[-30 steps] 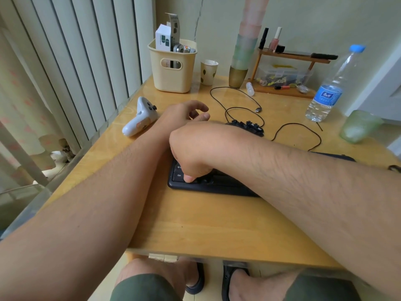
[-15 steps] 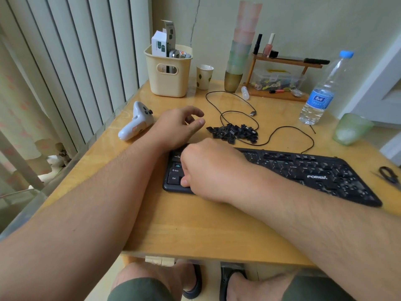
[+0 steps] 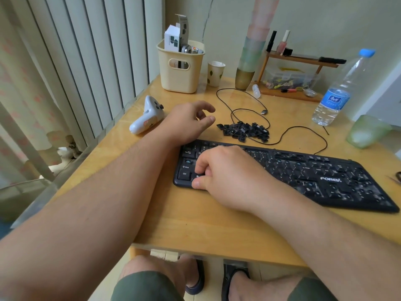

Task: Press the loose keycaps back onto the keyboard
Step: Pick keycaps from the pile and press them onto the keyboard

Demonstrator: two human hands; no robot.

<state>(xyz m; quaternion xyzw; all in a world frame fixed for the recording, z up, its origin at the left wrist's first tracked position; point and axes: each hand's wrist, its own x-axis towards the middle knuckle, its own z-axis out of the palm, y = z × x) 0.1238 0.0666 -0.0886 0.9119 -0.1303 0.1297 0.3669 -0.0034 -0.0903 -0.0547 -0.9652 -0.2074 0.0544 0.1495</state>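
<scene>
Right hand (image 3: 227, 177) lies on the left end of the black keyboard (image 3: 303, 172), fingers curled, thumb at its front edge (any keycap under them is hidden). Left hand (image 3: 186, 122) rests loosely open beside the loose keycaps (image 3: 245, 130).

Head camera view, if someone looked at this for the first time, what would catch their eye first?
Probably the two bare forearms reaching over the wooden table, with the right hand curled down on the left end of the black keyboard. Just beyond lies a pile of loose keycaps, and the left hand rests beside it with relaxed fingers. A white controller sits near the left edge.
</scene>
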